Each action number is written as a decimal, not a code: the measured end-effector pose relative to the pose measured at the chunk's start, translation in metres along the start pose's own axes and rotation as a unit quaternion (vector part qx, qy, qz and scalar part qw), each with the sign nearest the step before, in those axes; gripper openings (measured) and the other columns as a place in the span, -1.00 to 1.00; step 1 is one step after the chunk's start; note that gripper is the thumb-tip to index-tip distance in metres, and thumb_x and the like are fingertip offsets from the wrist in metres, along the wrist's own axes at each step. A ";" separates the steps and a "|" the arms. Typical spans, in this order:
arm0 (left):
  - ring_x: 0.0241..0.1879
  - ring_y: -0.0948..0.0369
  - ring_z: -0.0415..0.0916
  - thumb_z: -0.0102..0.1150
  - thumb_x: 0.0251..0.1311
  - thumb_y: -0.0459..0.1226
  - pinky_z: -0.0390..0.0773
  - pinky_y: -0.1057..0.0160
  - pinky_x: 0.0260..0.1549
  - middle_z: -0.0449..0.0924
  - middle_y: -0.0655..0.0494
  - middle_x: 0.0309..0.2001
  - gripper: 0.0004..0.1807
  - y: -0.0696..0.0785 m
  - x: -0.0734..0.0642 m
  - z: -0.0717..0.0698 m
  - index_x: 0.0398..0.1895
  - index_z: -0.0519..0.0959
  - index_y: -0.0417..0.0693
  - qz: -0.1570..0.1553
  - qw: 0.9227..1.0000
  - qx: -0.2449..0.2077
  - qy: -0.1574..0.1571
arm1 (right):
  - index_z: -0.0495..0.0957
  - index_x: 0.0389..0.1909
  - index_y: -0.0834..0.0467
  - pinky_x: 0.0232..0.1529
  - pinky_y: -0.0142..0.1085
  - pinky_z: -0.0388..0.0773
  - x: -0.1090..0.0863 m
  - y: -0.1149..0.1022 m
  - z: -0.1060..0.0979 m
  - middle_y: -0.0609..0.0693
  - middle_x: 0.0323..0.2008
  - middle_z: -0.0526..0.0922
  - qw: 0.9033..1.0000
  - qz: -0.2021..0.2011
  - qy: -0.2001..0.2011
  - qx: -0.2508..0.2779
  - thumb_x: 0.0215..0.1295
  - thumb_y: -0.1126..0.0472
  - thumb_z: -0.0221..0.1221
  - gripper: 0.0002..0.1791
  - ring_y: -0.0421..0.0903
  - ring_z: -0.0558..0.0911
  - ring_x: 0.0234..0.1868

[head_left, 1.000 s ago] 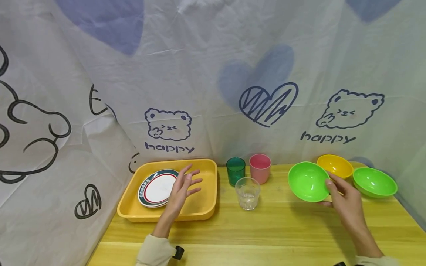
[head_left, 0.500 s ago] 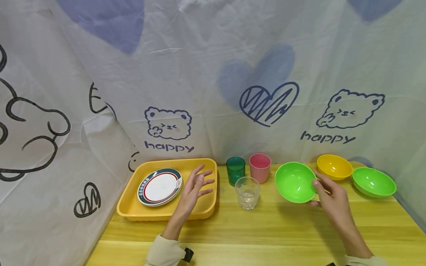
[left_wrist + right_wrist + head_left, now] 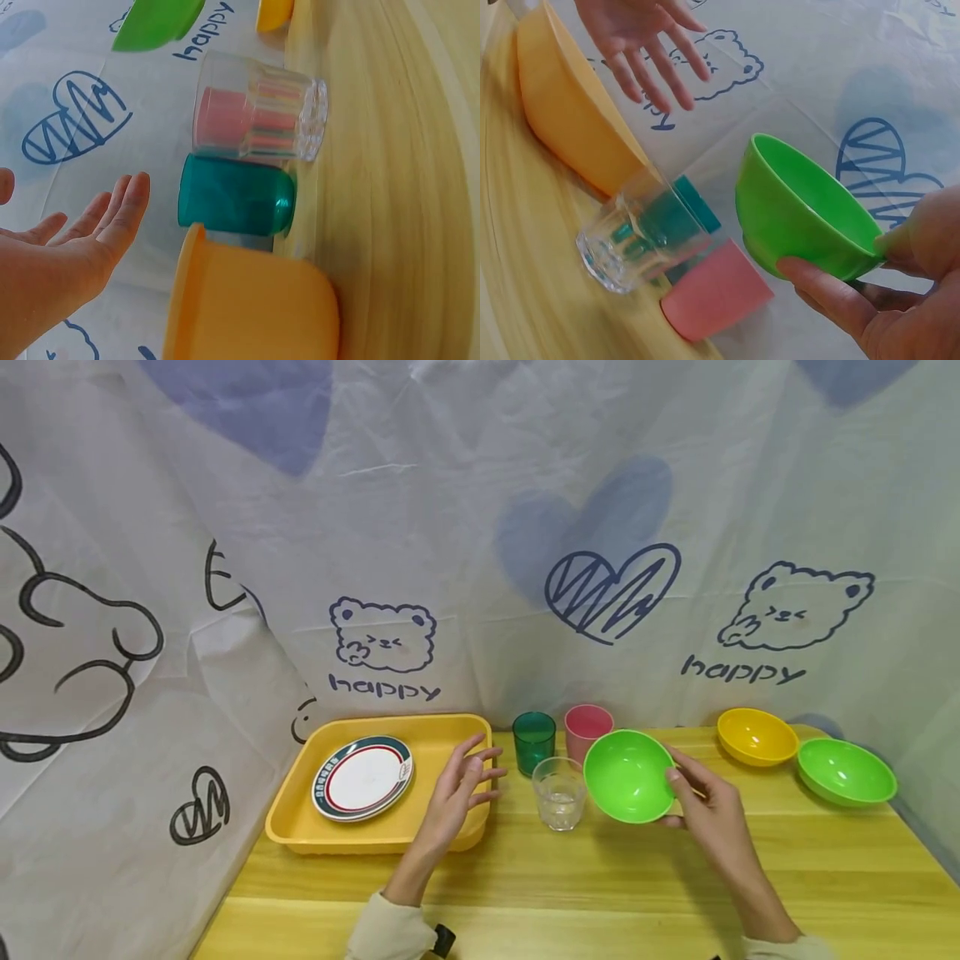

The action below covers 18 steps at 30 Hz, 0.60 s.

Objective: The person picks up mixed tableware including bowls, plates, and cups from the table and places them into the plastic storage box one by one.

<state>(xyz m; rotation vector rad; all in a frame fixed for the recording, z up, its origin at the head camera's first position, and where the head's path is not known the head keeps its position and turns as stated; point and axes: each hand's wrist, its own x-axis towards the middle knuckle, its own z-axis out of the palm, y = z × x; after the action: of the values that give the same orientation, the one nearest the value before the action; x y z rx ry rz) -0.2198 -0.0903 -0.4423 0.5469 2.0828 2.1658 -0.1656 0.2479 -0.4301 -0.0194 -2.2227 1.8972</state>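
A green bowl (image 3: 628,777) is held by its right edge in my right hand (image 3: 708,806), thumb at the rim and fingers beneath. In the right wrist view the bowl (image 3: 802,210) hangs in the air, tilted, above the pink cup (image 3: 718,292). My left hand (image 3: 452,789) is held above the right side of the yellow tray (image 3: 300,835), fingers spread and nothing in them. Just right of it stand a teal cup (image 3: 534,743) and a clear glass (image 3: 559,797). The held bowl partly hides the pink cup in the head view.
White plates (image 3: 363,779) with a dark green and red border lie stacked in the tray's left part. At the right of the wooden table (image 3: 570,893) sit a yellow bowl (image 3: 757,737) and another green bowl (image 3: 846,772). A printed cloth (image 3: 465,527) hangs behind.
My right hand has carried the green bowl leftward, from beside the yellow bowl to near the clear glass. My left hand has moved right, away from the plates, its fingers still spread.
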 end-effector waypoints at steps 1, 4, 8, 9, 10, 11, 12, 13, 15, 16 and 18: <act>0.28 -0.20 0.47 -0.22 0.66 -0.08 0.55 -0.18 0.18 0.33 -0.27 0.43 -0.45 0.000 0.000 0.002 0.59 0.12 -0.01 -0.001 1.000 -0.002 -0.002 | 0.30 0.49 0.30 -0.33 -0.21 0.75 0.000 -0.001 0.002 0.43 0.30 0.43 1.000 0.001 0.002 0.003 0.64 0.18 -0.02 -0.48 -0.33 0.68 -0.23; 0.28 -0.23 0.46 -0.23 0.66 -0.10 0.57 -0.17 0.16 0.35 -0.26 0.43 -0.46 -0.002 -0.001 0.008 0.59 0.12 -0.01 -0.001 1.000 -0.012 -0.007 | 0.30 0.50 0.29 -0.33 -0.22 0.75 -0.001 -0.004 0.007 0.42 0.27 0.45 1.000 0.007 0.002 0.009 0.64 0.18 -0.02 -0.48 -0.33 0.69 -0.23; 0.27 -0.26 0.45 -0.24 0.67 -0.13 0.56 -0.19 0.17 0.33 -0.29 0.43 -0.47 -0.003 -0.001 0.014 0.59 0.12 -0.03 0.001 1.000 -0.025 -0.013 | 0.29 0.51 0.27 -0.30 -0.22 0.76 -0.002 -0.006 0.014 0.41 0.24 0.47 1.000 0.014 -0.007 0.015 0.64 0.18 -0.02 -0.48 -0.32 0.69 -0.21; 0.27 -0.26 0.45 -0.25 0.67 -0.13 0.56 -0.19 0.17 0.32 -0.30 0.43 -0.47 -0.003 -0.001 0.016 0.59 0.11 -0.03 0.001 1.000 -0.028 -0.015 | 0.29 0.50 0.27 -0.30 -0.22 0.76 -0.003 -0.006 0.016 0.42 0.23 0.48 1.000 0.015 -0.009 0.017 0.64 0.18 -0.02 -0.48 -0.31 0.70 -0.21; 0.27 -0.25 0.45 -0.25 0.67 -0.14 0.56 -0.19 0.17 0.32 -0.31 0.43 -0.46 -0.003 -0.001 0.017 0.60 0.11 -0.05 0.002 0.999 -0.029 -0.017 | 0.30 0.50 0.27 -0.30 -0.21 0.76 -0.003 -0.006 0.018 0.43 0.22 0.49 1.000 0.014 -0.012 0.019 0.64 0.19 -0.02 -0.48 -0.31 0.70 -0.21; 0.27 -0.26 0.45 -0.26 0.67 -0.14 0.55 -0.20 0.17 0.31 -0.31 0.44 -0.46 -0.004 -0.001 0.018 0.60 0.10 -0.05 0.004 0.999 -0.031 -0.020 | 0.30 0.49 0.28 -0.31 -0.20 0.76 -0.004 -0.006 0.020 0.44 0.22 0.49 1.000 0.013 -0.014 0.022 0.64 0.20 -0.01 -0.49 -0.30 0.71 -0.21; 0.27 -0.26 0.45 -0.26 0.67 -0.14 0.55 -0.21 0.18 0.31 -0.32 0.44 -0.47 -0.004 -0.001 0.019 0.60 0.10 -0.05 0.004 0.999 -0.032 -0.022 | 0.31 0.48 0.29 -0.31 -0.20 0.76 -0.005 -0.006 0.022 0.45 0.22 0.50 0.999 0.012 -0.017 0.025 0.64 0.20 -0.01 -0.49 -0.29 0.71 -0.21; 0.27 -0.27 0.45 -0.26 0.67 -0.14 0.55 -0.21 0.17 0.31 -0.31 0.44 -0.47 -0.004 -0.001 0.020 0.59 0.10 -0.04 0.005 0.999 -0.033 -0.023 | 0.32 0.48 0.29 -0.32 -0.19 0.76 -0.005 -0.007 0.024 0.46 0.21 0.50 0.999 0.011 -0.020 0.028 0.63 0.20 -0.01 -0.50 -0.28 0.72 -0.20; 0.27 -0.27 0.45 -0.26 0.67 -0.14 0.56 -0.19 0.16 0.33 -0.28 0.43 -0.47 -0.004 -0.001 0.022 0.59 0.11 -0.04 0.007 0.999 -0.033 -0.024 | 0.33 0.46 0.30 -0.32 -0.17 0.76 -0.006 -0.007 0.028 0.47 0.21 0.50 0.999 0.010 -0.026 0.035 0.63 0.21 -0.01 -0.51 -0.27 0.73 -0.19; 0.27 -0.28 0.44 -0.26 0.67 -0.13 0.57 -0.18 0.16 0.34 -0.27 0.43 -0.47 -0.005 -0.001 0.022 0.59 0.11 -0.05 0.008 0.999 -0.033 -0.024 | 0.33 0.45 0.31 -0.32 -0.15 0.77 -0.006 -0.007 0.030 0.47 0.21 0.50 0.999 0.008 -0.029 0.038 0.63 0.21 -0.01 -0.52 -0.26 0.73 -0.19; 0.27 -0.30 0.44 -0.26 0.67 -0.13 0.58 -0.17 0.15 0.35 -0.26 0.42 -0.47 -0.005 -0.001 0.024 0.59 0.12 -0.05 0.008 0.999 -0.033 -0.025 | 0.34 0.44 0.31 -0.32 -0.14 0.77 -0.006 -0.007 0.034 0.46 0.21 0.50 0.999 0.007 -0.033 0.043 0.63 0.21 -0.01 -0.53 -0.26 0.73 -0.18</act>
<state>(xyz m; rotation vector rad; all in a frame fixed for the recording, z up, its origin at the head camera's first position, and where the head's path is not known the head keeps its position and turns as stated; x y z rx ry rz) -0.2126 -0.0676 -0.4476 0.6063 1.9810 2.1968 -0.1647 0.2130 -0.4288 0.0415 -2.1856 2.0277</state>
